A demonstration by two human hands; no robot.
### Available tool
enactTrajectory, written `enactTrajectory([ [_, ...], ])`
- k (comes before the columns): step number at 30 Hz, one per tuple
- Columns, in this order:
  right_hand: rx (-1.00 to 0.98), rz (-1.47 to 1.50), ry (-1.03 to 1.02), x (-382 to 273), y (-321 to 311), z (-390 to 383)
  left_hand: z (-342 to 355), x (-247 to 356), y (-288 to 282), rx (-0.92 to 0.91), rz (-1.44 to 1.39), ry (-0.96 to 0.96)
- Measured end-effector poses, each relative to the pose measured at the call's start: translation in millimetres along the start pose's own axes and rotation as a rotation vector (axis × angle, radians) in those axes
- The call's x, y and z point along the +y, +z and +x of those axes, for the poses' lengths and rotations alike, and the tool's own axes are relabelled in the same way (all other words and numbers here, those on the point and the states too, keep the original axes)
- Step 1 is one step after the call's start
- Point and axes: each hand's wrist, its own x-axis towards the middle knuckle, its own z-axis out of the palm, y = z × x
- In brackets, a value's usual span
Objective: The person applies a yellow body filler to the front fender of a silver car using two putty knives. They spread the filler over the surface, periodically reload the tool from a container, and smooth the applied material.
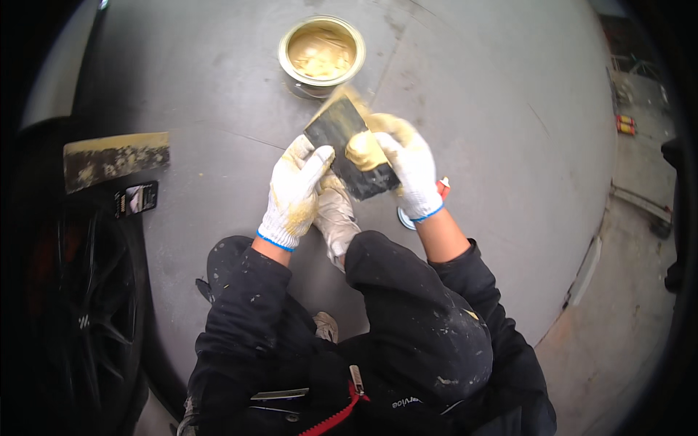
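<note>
My left hand [294, 189], in a white knit glove smeared with pale yellow paste, grips the left edge of a dark rectangular plate [336, 127]. My right hand [407, 163], gloved the same way, is closed at the plate's right side. A lump of pale yellow paste [363, 149] sits on the plate near my right fingers. A blurred, tan, paste-coloured edge [347, 93] shows behind the plate; I cannot tell what it belongs to. Beyond my hands, an open tin [320, 57] of similar paste stands on the grey floor [196, 73].
At left lie a stained, wide flat board [116, 156], a small black item [136, 198] and a black wheel [87, 305]. A round lid [407, 219] and red object [445, 185] are partly behind my right hand. Small red-yellow items [625, 125] and trolley-like frames [640, 203] are at far right.
</note>
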Motion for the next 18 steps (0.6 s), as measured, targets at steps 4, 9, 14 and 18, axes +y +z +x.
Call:
enactTrajectory([
  [4, 0.362, 0.192, 0.013, 67, -61, -4, -2, -33, -10, 0.089, -0.094, -0.045],
  [9, 1.104, -0.976, 0.270, 144, -178, -24, 0, -54, -34, 0.258, -0.016, -0.032],
  [14, 0.815, -0.715, 0.271, 179, -211, -31, -2, -71, -48, 0.307, 0.072, -0.065],
  [18, 0.464, -0.069, 0.312, 149, -180, -26, 2, -79, -55, 0.363, 0.069, -0.018],
])
